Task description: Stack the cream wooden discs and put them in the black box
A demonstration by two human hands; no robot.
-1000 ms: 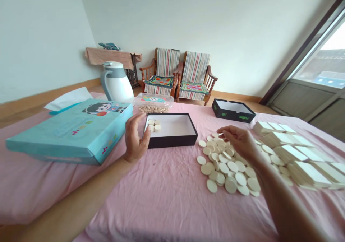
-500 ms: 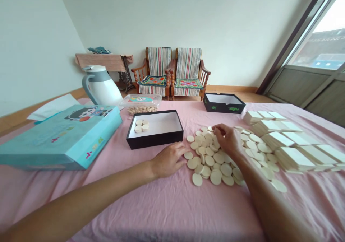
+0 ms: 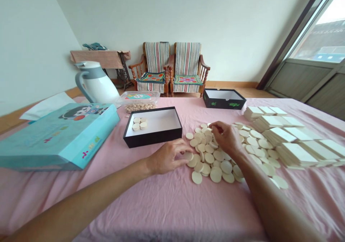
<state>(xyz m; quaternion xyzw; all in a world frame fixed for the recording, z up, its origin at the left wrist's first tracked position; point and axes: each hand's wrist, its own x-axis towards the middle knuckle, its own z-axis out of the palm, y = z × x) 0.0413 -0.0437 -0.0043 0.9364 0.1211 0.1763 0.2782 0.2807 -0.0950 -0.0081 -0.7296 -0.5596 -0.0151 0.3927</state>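
Many round pale wooden discs [image 3: 215, 175] lie in a loose pile on the pink cloth. At the pile's left edge, my left hand [image 3: 168, 156] has its thumb and fingers closed about the sides of one disc [image 3: 188, 156]. My right hand [image 3: 228, 138] reaches over the far side of the pile, thumb and forefinger pinched at a small disc there, mostly hidden by the fingertips. Left of the pile, a black open box [image 3: 153, 138] with a white inside holds several discs [image 3: 140, 123] in its left part.
Stacks of pale rectangular wooden pieces [image 3: 296, 152] stand right of the pile. Another black box [image 3: 224, 100] sits at the back. On the left are a light-blue box [image 3: 59, 134], a white jug [image 3: 99, 84] and a clear tub [image 3: 141, 103] of small wooden beads.
My left hand has moved slightly right, and its fingers now go round the disc at the pile's edge. My right hand stays pinched at the far side. The view has shifted slightly.
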